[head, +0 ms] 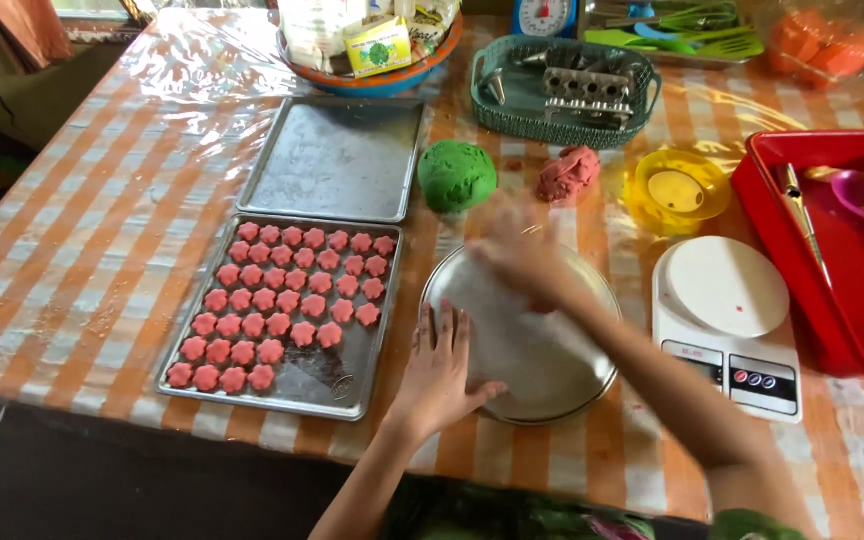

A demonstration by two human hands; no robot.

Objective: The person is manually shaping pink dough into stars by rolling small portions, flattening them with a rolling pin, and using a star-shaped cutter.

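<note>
Your left hand [439, 365] lies flat and open, fingers spread, pressing on the near-left rim of the round metal plate [572, 385]; your right hand [520, 250] is blurred over the plate's far edge, so you cannot tell from this view whether it grips anything. The plate sits on the checked orange-and-white tablecloth [82, 260]; just left of the plate is a baking tray [347, 385] holding rows of pink flower-shaped dough pieces [287, 305]; beyond that tray lies an empty tray [337, 160]. Just behind the plate rest a green dough ball [456, 175] and a pink dough lump [568, 174]; right of the plate stands a white kitchen scale [727, 320]; behind the scale is a yellow bowl [676, 188].
</note>
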